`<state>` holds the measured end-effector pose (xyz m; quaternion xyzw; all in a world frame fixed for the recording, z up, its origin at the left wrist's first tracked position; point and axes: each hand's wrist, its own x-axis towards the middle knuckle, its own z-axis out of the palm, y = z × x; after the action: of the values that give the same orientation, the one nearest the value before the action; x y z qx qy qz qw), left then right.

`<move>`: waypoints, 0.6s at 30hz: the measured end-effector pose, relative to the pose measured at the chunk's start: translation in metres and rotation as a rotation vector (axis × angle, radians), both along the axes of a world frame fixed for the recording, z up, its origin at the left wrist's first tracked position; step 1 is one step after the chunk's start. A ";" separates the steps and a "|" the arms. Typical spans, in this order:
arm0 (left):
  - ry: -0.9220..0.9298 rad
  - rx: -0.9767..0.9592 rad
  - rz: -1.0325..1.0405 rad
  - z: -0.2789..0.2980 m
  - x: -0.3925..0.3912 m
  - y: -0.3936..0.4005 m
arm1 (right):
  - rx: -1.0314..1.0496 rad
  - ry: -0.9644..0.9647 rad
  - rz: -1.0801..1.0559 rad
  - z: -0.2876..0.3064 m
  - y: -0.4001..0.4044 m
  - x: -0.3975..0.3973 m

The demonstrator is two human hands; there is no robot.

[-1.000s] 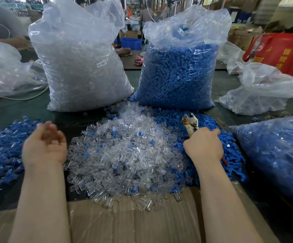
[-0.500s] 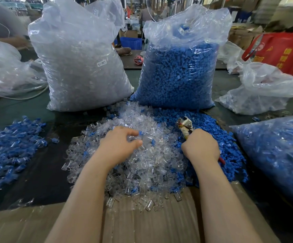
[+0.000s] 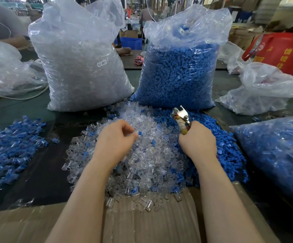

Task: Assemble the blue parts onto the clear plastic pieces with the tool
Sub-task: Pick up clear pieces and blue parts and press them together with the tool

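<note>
While the right hand [image 3: 197,142] stays out of it, wrapped round the tool [image 3: 181,118] with its tip raised, the left hand [image 3: 115,137] pinches into the clear pieces [image 3: 142,155], apparently picking one; blue parts [image 3: 230,151] lie just beside.

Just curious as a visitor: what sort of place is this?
Probably a factory assembly bench: big sacks of clear plastic pieces and blue parts on it, loose piles in front, and the right hand gripping a tool.

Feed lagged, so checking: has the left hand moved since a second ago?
Yes. The left hand has swung right, away from the pile of assembled blue pieces, onto the clear-piece heap before the bag labelled SJ 017.
</note>
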<state>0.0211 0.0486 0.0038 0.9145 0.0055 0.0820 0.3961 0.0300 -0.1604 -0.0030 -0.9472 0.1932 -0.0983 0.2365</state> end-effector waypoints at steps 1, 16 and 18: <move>-0.024 -0.038 0.011 0.000 0.000 0.000 | 0.014 -0.017 0.015 -0.001 0.001 0.001; -0.067 -0.513 0.047 0.008 -0.002 -0.012 | 0.389 -0.325 0.195 0.008 0.010 0.001; -0.045 -0.621 0.055 0.010 -0.002 -0.014 | 0.469 -0.343 0.279 0.010 0.015 -0.001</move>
<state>0.0194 0.0344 0.0136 0.7474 0.0461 0.1072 0.6541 0.0292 -0.1456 0.0070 -0.8537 0.0360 -0.1761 0.4887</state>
